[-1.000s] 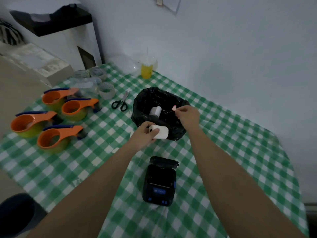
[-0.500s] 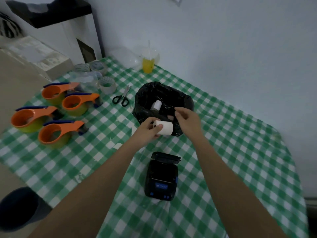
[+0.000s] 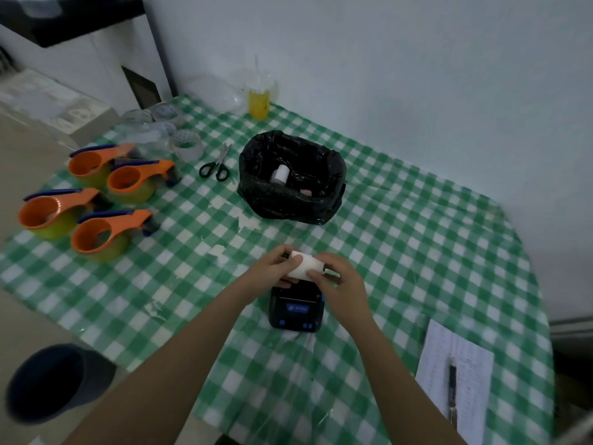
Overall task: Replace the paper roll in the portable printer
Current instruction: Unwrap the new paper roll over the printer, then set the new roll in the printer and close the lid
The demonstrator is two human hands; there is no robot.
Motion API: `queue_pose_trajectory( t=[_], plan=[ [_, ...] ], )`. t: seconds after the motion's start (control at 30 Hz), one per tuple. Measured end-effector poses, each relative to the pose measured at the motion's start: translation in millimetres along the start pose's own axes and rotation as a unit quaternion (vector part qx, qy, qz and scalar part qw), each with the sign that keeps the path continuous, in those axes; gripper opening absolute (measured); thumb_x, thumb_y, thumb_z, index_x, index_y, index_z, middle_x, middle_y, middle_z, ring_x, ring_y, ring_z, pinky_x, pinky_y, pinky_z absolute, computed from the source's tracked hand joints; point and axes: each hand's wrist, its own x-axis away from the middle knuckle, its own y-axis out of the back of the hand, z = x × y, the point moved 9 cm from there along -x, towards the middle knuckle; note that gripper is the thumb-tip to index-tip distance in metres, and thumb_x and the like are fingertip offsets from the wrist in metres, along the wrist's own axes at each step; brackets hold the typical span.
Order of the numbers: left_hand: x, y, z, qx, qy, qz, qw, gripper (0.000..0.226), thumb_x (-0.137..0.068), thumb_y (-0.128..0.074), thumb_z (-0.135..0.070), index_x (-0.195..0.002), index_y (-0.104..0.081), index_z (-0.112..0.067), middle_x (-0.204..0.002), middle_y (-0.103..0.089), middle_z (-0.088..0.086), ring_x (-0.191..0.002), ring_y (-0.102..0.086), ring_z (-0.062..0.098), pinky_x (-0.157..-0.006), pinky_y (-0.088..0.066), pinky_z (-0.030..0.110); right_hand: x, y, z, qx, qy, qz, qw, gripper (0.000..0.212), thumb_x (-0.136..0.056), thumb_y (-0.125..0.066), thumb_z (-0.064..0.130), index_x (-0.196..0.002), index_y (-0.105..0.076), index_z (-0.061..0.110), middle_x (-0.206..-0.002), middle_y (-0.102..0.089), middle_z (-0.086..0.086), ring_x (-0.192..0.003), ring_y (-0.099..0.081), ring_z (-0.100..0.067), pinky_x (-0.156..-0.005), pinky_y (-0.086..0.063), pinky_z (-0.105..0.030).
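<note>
In the head view, a white paper roll point(image 3: 304, 266) is held between both hands directly above the far end of the black portable printer point(image 3: 296, 311), which lies on the green-and-white checked tablecloth point(image 3: 401, 252). The left hand point(image 3: 275, 268) is closed around the roll's left end, thumb laid on top; the right hand point(image 3: 340, 285) is closed on its right end, thumb pressed against the near face. Whether the roll touches the printer cannot be told, since the hands cover that spot. A black bag-lined bin point(image 3: 290, 178) is seen at 12 o'clock from the printer, well apart, with another white roll point(image 3: 279, 173) standing inside it. Scissors point(image 3: 216, 163) lie at 11 o'clock, just left of the bin. Four orange tape dispensers point(image 3: 96, 200) are grouped at 9 to 10 o'clock, with clear tape rolls point(image 3: 186, 144) beyond them. A cup of yellow drink point(image 3: 259, 99) stands by the wall at 12 o'clock. At 4 o'clock a printed sheet point(image 3: 455, 377) is placed near the table's edge, a pen point(image 3: 452, 393) resting on it.
</note>
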Motion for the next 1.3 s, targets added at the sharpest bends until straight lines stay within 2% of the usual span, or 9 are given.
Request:
queue_pose_trajectory(
  t=[0.1,0.2,0.4,0.47,0.67,0.87,1.0,1.2,1.3],
  plan=[
    [8.0,-3.2,6.0,-0.009,-0.007,0.012,1.0,0.025,-0.094,-0.05,-0.029,-0.114,-0.052,-0.014,-0.108,-0.06,0.008,-0.091,-0.063,0.019,-0.079,-0.054,0.028,5.3,-3.3,-5.8,-0.063,-0.041,0.012,0.997,0.019,-0.085,-0.065,0.008,-0.097,-0.064,0.022,-0.111,-0.063,0.003,-0.105,-0.06,-0.014,-0.087,-0.054,-0.031],
    [13.1,-4.3,7.0,-0.041,-0.031,0.01,0.999,0.022,-0.095,-0.048,-0.025,-0.114,-0.052,-0.014,-0.107,-0.061,0.009,-0.089,-0.06,0.016,-0.073,-0.05,0.024,10.4,-10.5,-12.5,-0.088,-0.073,0.038,0.993,0.018,-0.085,-0.065,0.006,-0.093,-0.062,0.021,-0.097,-0.063,0.014,-0.091,-0.062,-0.001,-0.075,-0.055,-0.017],
    [1.7,1.0,29.1,-0.181,-0.045,-0.045,0.981,0.032,-0.089,-0.056,-0.037,-0.119,-0.057,-0.026,-0.112,-0.055,0.013,-0.106,-0.057,0.027,-0.093,-0.048,0.039,14.6,-18.6,-37.8,-0.08,-0.086,0.028,0.993,0.018,-0.083,-0.065,0.003,-0.091,-0.06,0.018,-0.088,-0.063,0.015,-0.076,-0.06,0.005,-0.068,-0.051,-0.011],
    [-3.0,1.5,31.5,-0.282,-0.066,-0.086,0.953,0.04,-0.088,-0.06,-0.031,-0.126,-0.056,-0.021,-0.113,-0.055,0.016,-0.108,-0.054,0.028,-0.098,-0.044,0.04,13.1,-23.0,-48.3,-0.051,-0.091,0.04,0.994,0.018,-0.083,-0.064,0.004,-0.09,-0.058,0.02,-0.089,-0.061,0.016,-0.08,-0.059,-0.003,-0.065,-0.048,-0.008],
    [-17.1,0.4,49.7,-0.3,-0.09,-0.118,0.942,0.026,-0.084,-0.062,-0.016,-0.109,-0.057,-0.017,-0.099,-0.068,0.012,-0.097,-0.059,0.03,-0.086,-0.051,0.044,-1.8,-42.8,-64.8,0.132,-0.036,0.073,0.988,0.015,-0.086,-0.057,0.008,-0.1,-0.057,0.013,-0.093,-0.06,0.004,-0.075,-0.053,-0.012,-0.063,-0.038,-0.015],
    [-18.9,0.4,38.6,-0.495,-0.171,-0.186,0.831,0.028,-0.063,-0.079,-0.02,-0.088,-0.067,-0.018,-0.075,-0.075,0.001,-0.082,-0.064,0.03,-0.068,-0.047,0.037,-4.1,-54.6,-62.6,0.231,0.054,0.038,0.971,0.009,-0.08,-0.051,0.002,-0.081,-0.06,0.003,-0.089,-0.068,-0.009,-0.076,-0.06,-0.025,-0.063,-0.034,-0.017],
    [-26.8,2.0,38.0,-0.55,-0.196,-0.161,0.796,0.033,-0.051,-0.086,-0.024,-0.078,-0.066,-0.022,-0.073,-0.074,-0.004,-0.071,-0.066,0.026,-0.058,-0.051,0.034,-13.3,-61.1,-67.4,0.325,0.078,0.036,0.942,0.01,-0.073,-0.058,0.007,-0.068,-0.066,0.011,-0.081,-0.073,-0.003,-0.067,-0.065,-0.021,-0.06,-0.052,-0.03],
    [-34.1,4.9,36.1,-0.546,-0.233,-0.126,0.795,0.032,-0.05,-0.086,-0.022,-0.076,-0.067,-0.021,-0.078,-0.073,-0.004,-0.075,-0.068,0.025,-0.055,-0.053,0.034,-11.6,-59.2,-54.5,0.381,0.145,0.019,0.913,0.02,-0.074,-0.049,0.02,-0.072,-0.069,0.017,-0.082,-0.075,0.001,-0.072,-0.069,-0.017,-0.079,-0.039,-0.025],
    [-37.2,7.0,37.8,-0.517,-0.252,-0.11,0.811,0.026,-0.056,-0.08,-0.021,-0.078,-0.066,-0.019,-0.077,-0.074,-0.002,-0.075,-0.067,0.027,-0.056,-0.053,0.035,-6.7,-58.5,-54.7,0.442,0.196,0.017,0.875,0.018,-0.074,-0.054,0.024,-0.075,-0.072,0.022,-0.092,-0.074,0.0,-0.086,-0.067,-0.02,-0.085,-0.046,-0.031]
  ],
)
